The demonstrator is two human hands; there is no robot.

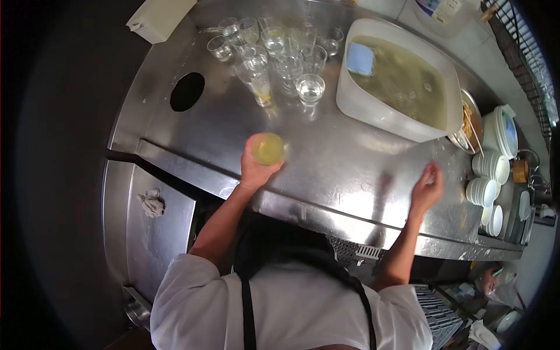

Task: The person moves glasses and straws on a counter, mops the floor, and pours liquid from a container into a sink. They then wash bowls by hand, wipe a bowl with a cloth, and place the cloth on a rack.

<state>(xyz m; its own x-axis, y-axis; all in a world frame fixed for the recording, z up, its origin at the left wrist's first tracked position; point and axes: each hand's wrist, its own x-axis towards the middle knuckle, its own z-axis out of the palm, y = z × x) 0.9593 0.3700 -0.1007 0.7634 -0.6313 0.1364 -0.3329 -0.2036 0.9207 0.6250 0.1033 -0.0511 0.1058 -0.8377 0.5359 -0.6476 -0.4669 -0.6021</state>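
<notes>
My left hand (258, 170) is wrapped round a glass of yellowish liquid (268, 149), held over the front part of the steel counter (326, 157). Off to the right, my right hand (429, 184) hovers above the counter with loosely bent fingers and no visible object in it. Behind my left hand stand several clear glasses (274, 41), some with clear liquid. One tall glass (260, 87) among them has something yellow at its bottom. A short glass of clear liquid (310, 87) stands at the front of the group.
A white tub (379, 119) of cloudy water with a blue sponge (360, 59) stands at the back. To its right are a bowl of food scraps with chopsticks (468, 122) and stacked white bowls (482, 191). The counter has a round hole (187, 92); a rag (151, 203) lies lower left.
</notes>
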